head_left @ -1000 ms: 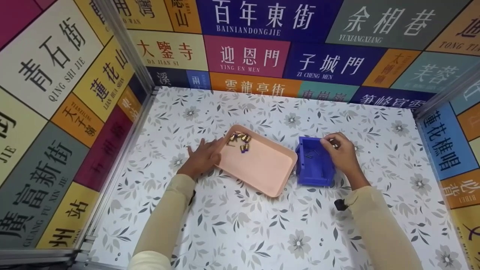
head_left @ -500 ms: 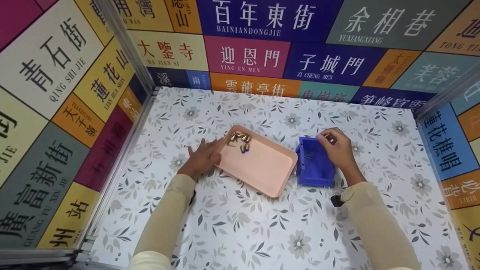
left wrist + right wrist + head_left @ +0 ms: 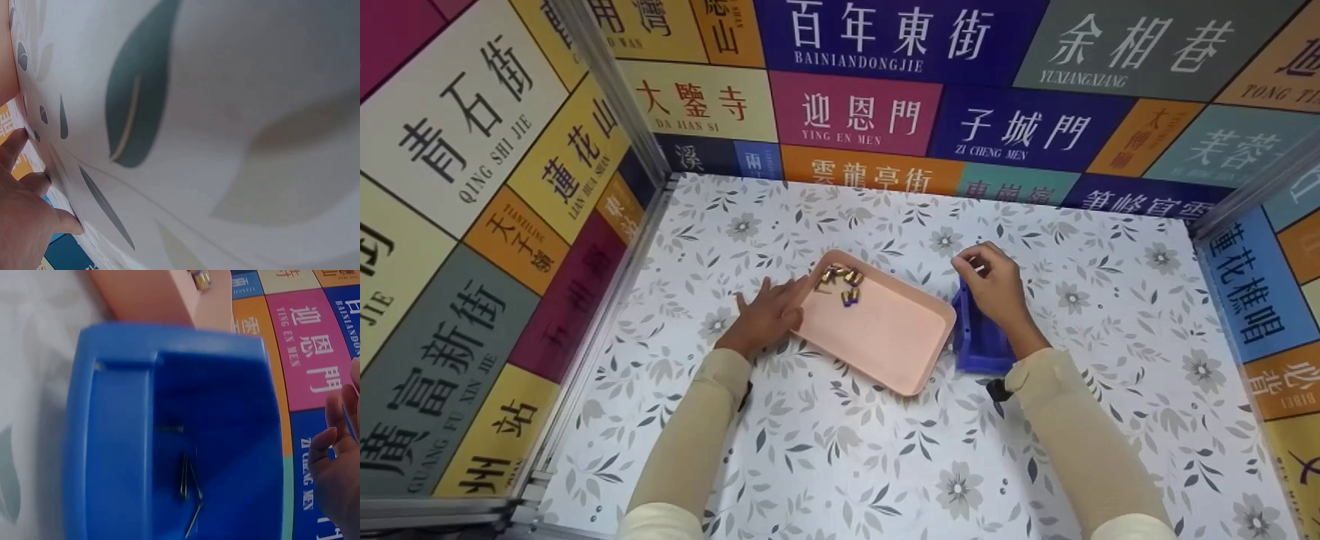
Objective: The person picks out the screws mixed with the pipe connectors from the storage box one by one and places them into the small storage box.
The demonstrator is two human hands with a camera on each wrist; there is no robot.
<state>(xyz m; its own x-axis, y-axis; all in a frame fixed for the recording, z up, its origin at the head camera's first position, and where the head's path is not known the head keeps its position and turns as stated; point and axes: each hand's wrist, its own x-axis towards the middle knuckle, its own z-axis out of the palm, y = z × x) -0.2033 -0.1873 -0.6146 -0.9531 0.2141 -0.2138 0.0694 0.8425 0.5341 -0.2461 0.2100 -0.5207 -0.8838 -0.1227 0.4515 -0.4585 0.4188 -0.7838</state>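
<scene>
My left hand (image 3: 765, 319) rests beside the pink tray (image 3: 885, 334), its fingers spread at the tray's left edge. Towards the tray's far left corner lie several small gold-coloured pieces (image 3: 849, 298), some with blue parts. To the right stands a blue plastic parts bin (image 3: 981, 363), where the right wrist view shows a threaded screw (image 3: 169, 429) and a few thin metal pins (image 3: 184, 478). Over the bin's far end hovers my right hand (image 3: 996, 285), thumb and fingers bent towards each other. I cannot tell whether something small is between its fingertips.
A white table (image 3: 840, 465) with a leaf and flower print lies under everything. Panels with street names (image 3: 855, 112) wall it in at the back and both sides, and a metal post (image 3: 622, 97) marks the back left corner.
My right hand has moved left and away from me, from the bin's right side to over its far left corner. My left hand, the tray and the gold-coloured pieces stay put.
</scene>
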